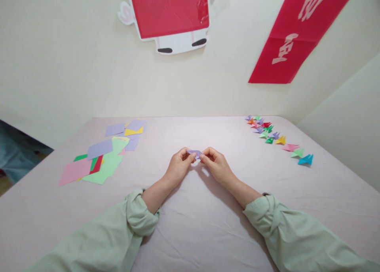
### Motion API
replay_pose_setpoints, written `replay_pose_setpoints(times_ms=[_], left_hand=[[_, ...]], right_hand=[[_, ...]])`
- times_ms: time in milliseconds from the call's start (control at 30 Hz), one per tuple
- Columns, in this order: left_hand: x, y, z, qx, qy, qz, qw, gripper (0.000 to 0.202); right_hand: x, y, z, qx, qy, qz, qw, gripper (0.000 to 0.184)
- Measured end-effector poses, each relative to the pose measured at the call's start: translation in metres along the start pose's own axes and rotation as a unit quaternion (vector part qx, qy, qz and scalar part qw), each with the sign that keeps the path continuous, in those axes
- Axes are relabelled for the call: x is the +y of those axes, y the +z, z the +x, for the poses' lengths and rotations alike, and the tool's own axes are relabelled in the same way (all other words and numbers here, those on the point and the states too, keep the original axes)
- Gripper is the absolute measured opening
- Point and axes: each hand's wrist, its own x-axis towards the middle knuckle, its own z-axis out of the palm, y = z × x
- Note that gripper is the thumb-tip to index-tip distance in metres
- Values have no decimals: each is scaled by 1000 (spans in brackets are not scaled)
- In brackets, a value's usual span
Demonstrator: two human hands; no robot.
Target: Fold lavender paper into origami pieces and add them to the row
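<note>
A small folded piece of purple origami paper (194,153) is held just above the middle of the table. My left hand (181,163) pinches its left end between thumb and fingers. At the right end, my right hand (215,164) has a similar pinch on it. The thumbs face each other across the paper, and the fingers behind hide part of its folds.
Loose coloured paper sheets (108,165) lie overlapping on the left of the cloth-covered table (190,232). On the right runs a line of several folded paper figures (280,140). A pale wall (184,90) with red decorations (172,11) stands behind.
</note>
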Motion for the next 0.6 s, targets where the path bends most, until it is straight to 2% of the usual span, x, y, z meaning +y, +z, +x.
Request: replay_pose_setpoints(times_ms=[233, 400, 600], left_hand=[[-1, 0, -1, -27, 19, 36, 999, 22], [-2, 0, -4, -43, 40, 115, 992, 22], [0, 0, -4, -49, 42, 143, 988, 23]], right_hand=[[-3, -2, -1, -22, 6, -6, 1000, 25], [-5, -2, -2, -13, -28, -39, 999, 18], [-2, -1, 0, 6, -2, -4, 1000, 21]])
